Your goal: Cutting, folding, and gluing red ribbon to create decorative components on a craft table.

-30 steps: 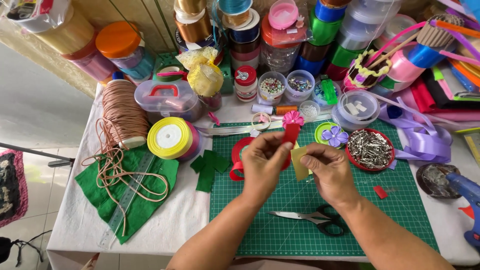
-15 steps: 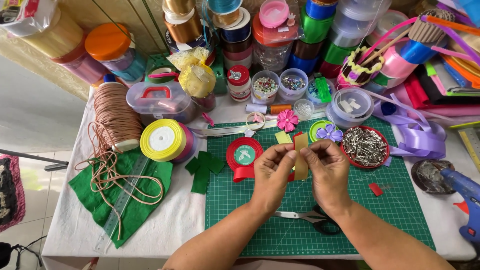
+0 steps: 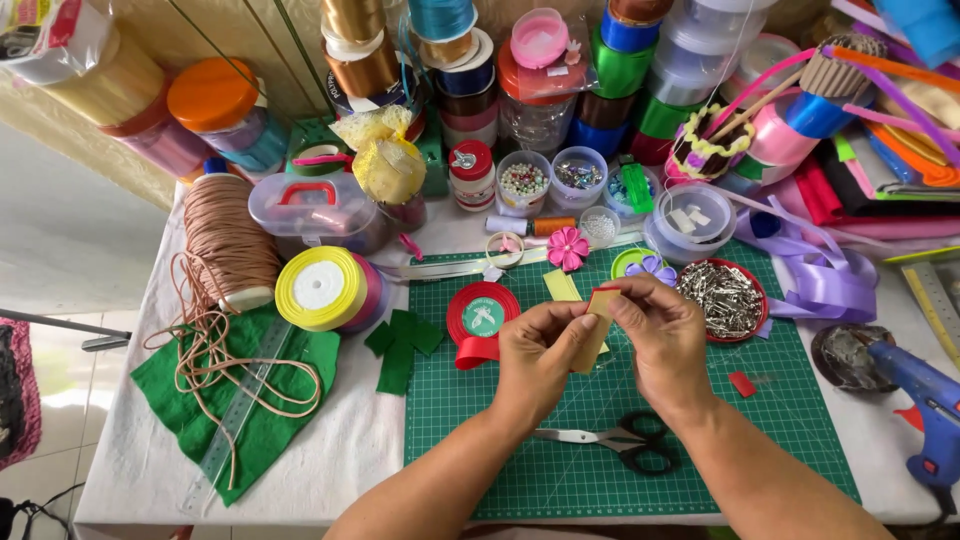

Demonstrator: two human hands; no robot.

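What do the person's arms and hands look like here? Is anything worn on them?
Both forearms are bare, with no sleeves in view. The left hand and right hand wear no gloves. No ring, watch or bracelet is visible. The fingernails are short and unpainted.

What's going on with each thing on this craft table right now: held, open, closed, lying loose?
Yellow ribbon strip: pinched between left hand and right hand, above the cutting mat.
Scissors: shut, lying flat on the mat.
Red ribbon roll: flat, end unrolled.
Glue gun: lying unheld.
Tan cord spool: upright, cord trailing loose.
Tin of pins: open.
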